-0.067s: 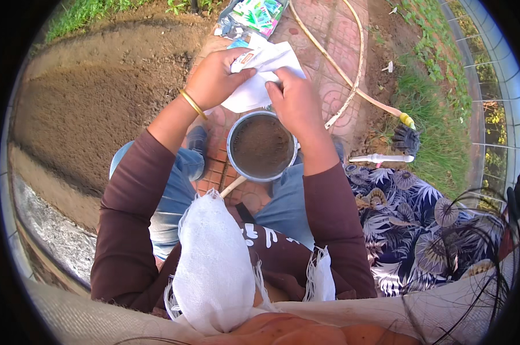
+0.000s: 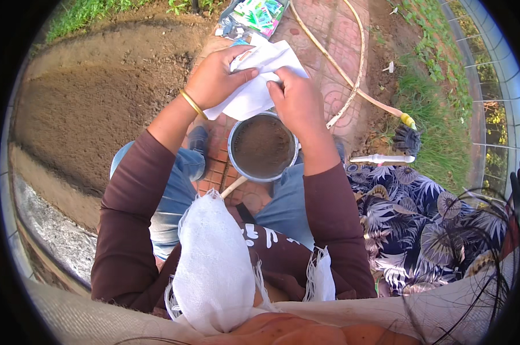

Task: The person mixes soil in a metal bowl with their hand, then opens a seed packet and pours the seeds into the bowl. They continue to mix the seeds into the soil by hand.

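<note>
Paper packet (image 2: 254, 86), white and crumpled, sits between both hands, just above the round metal pot (image 2: 263, 146) full of brown soil. Its long side runs from the low left corner up to the top right, with the top end pointing away from the person. The left hand (image 2: 217, 77) has a tight grip on the packet's upper left edge, thumb on top. The right hand (image 2: 297, 100) pinches the packet's right side, fingers curled over it. A yellow hose (image 2: 352, 86) curves over the brick path to the right. A dark glove (image 2: 408, 140) lies by the grass.
</note>
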`<state>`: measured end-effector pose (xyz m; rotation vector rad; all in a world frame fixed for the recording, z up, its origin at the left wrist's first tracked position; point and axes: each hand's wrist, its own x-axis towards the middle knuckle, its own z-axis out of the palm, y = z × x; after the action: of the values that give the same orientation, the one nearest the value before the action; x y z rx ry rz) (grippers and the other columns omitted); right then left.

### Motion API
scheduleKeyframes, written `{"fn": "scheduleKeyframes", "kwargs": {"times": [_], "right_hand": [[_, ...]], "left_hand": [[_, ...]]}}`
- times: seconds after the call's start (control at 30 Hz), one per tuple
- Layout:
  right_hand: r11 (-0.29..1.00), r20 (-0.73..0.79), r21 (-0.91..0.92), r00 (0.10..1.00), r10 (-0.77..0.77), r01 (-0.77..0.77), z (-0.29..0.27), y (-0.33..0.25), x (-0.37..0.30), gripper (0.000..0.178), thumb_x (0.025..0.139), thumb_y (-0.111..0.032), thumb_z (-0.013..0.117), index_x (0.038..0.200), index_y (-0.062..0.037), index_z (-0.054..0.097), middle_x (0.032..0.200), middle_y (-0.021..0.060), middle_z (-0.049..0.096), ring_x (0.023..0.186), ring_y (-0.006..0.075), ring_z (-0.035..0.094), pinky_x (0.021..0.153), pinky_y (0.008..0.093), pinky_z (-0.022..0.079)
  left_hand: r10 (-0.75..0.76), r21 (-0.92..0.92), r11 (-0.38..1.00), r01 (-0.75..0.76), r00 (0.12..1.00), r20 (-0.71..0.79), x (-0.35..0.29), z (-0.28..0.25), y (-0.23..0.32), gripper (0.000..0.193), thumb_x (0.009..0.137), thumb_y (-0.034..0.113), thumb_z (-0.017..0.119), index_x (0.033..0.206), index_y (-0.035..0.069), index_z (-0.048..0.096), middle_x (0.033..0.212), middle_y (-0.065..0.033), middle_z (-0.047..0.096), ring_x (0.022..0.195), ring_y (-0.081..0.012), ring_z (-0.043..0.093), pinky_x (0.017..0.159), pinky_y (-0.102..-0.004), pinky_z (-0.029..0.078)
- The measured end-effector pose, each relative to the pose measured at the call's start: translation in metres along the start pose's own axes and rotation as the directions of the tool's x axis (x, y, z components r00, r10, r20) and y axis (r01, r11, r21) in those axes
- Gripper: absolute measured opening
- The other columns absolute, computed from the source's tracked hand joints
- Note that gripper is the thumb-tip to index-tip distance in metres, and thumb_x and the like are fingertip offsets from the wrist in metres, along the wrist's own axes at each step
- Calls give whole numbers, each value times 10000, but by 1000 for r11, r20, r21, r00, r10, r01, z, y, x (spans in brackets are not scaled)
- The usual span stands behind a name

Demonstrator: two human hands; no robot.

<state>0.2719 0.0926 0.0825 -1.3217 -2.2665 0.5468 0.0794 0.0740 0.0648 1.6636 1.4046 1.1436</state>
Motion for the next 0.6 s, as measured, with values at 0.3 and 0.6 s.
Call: {"fn": "scheduleKeyframes", "kwargs": {"times": [0.3, 0.6], "right_hand": [[995, -66, -98, 997, -43, 37, 2, -24, 8, 143, 811, -199, 670, 883, -77, 654, 738, 152, 656, 736, 350, 651, 645, 445, 498], [752, -276, 638, 961, 22, 166, 16, -40, -36, 514, 832, -50, 667, 1292, -6, 440, 1027, 67, 562, 798, 118, 517, 747, 274, 450]], "left_hand": [[-267, -381, 894, 238, 963, -25, -3, -23, -12, 297, 878, 190, 680, 1103, 0, 641, 916, -41, 688, 771, -91, 626, 692, -250, 514], [-494, -876, 480, 44, 839, -229, -30, -31, -10, 259, 889, 63, 605, 1133, -22, 608, 1045, -97, 672, 909, -188, 655, 805, -322, 530]]}}
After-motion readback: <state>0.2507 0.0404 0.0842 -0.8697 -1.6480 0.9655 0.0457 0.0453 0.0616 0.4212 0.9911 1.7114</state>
